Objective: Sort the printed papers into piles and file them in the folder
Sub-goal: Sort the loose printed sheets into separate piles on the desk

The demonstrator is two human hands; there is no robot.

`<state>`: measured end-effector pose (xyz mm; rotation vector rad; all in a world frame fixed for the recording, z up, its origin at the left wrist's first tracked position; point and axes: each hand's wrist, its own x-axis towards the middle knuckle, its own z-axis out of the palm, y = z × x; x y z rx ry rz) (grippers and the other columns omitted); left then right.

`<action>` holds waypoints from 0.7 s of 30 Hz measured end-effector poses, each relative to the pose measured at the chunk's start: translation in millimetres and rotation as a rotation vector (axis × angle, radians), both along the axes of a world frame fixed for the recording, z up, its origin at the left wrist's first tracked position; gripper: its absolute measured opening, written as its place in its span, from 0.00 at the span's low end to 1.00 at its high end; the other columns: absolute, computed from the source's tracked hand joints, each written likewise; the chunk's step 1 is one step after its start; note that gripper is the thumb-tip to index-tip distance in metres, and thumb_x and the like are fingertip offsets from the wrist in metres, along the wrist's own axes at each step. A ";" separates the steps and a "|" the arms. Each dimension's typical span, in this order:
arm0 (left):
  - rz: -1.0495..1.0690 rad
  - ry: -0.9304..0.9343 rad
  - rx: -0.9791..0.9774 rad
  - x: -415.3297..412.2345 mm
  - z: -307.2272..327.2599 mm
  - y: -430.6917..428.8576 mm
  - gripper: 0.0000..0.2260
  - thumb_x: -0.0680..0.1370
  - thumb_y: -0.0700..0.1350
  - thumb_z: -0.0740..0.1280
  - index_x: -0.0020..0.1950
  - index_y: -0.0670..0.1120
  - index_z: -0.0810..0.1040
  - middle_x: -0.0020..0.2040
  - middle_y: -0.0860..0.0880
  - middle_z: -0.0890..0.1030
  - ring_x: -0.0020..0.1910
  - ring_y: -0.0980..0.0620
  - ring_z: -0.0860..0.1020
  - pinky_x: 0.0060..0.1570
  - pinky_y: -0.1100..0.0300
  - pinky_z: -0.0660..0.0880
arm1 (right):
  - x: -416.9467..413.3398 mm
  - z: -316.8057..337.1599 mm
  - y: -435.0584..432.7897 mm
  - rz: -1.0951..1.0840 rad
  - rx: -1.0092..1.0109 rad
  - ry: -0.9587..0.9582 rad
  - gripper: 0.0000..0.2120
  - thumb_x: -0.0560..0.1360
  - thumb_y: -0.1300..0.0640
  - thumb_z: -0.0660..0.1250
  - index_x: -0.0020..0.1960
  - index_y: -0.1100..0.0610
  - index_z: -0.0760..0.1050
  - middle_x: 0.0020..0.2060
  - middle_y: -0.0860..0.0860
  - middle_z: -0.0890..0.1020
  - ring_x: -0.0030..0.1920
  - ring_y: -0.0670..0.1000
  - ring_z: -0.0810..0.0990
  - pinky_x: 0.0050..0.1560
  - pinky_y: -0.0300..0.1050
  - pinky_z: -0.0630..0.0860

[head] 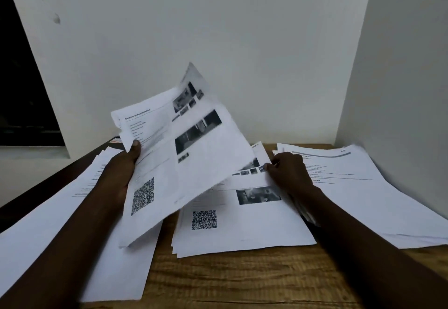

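My left hand (121,170) grips a bundle of printed sheets (177,153) with photos and a QR code, lifted and tilted above the table, thumb on the top left edge. Under it lies a middle pile (242,226) of like sheets with a QR code. My right hand (288,173) rests on that pile's right side and pinches the edge of its top sheet. A left pile (48,223) of text pages lies under my left forearm. A right pile (358,187) with a blue-grey header band lies by the side wall. No folder can be made out.
The wooden table (230,282) shows bare at the front. A white wall stands behind and a side wall (400,78) closes the right. A dark edge (72,163) runs along the table's left, with a small orange-marked item (115,140) at the back.
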<state>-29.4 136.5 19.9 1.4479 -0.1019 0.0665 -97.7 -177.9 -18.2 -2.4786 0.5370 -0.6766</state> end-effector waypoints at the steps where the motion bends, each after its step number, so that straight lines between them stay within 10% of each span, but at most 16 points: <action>1: -0.011 -0.027 -0.023 -0.8 0.0 -0.7 0.17 0.84 0.50 0.56 0.68 0.42 0.73 0.58 0.45 0.80 0.43 0.57 0.77 0.41 0.68 0.75 | 0.3 0.5 -1.4 -0.012 -0.029 0.010 0.11 0.76 0.52 0.68 0.44 0.59 0.82 0.46 0.58 0.83 0.54 0.59 0.78 0.50 0.48 0.72; 5: -0.076 -0.003 0.045 3.0 -3.8 1.9 0.13 0.81 0.54 0.61 0.58 0.48 0.78 0.53 0.48 0.83 0.44 0.53 0.82 0.37 0.63 0.77 | -11.5 14.1 0.7 -0.008 0.019 -0.142 0.23 0.78 0.50 0.65 0.26 0.54 0.67 0.25 0.51 0.74 0.35 0.54 0.76 0.36 0.45 0.65; 11: -0.018 -0.132 0.196 4.5 -9.5 -2.7 0.16 0.80 0.54 0.64 0.60 0.45 0.79 0.52 0.45 0.84 0.43 0.52 0.82 0.41 0.60 0.77 | -18.1 33.3 31.3 0.449 0.774 -0.186 0.23 0.80 0.43 0.60 0.49 0.63 0.81 0.37 0.57 0.83 0.35 0.51 0.80 0.36 0.41 0.77; 21: -0.008 -0.199 0.257 0.0 -7.7 -8.3 0.13 0.80 0.52 0.65 0.55 0.44 0.80 0.39 0.53 0.83 0.29 0.63 0.80 0.27 0.70 0.73 | -9.6 19.9 42.1 0.516 0.603 -0.245 0.10 0.74 0.53 0.72 0.50 0.59 0.82 0.39 0.56 0.85 0.40 0.51 0.81 0.42 0.51 0.79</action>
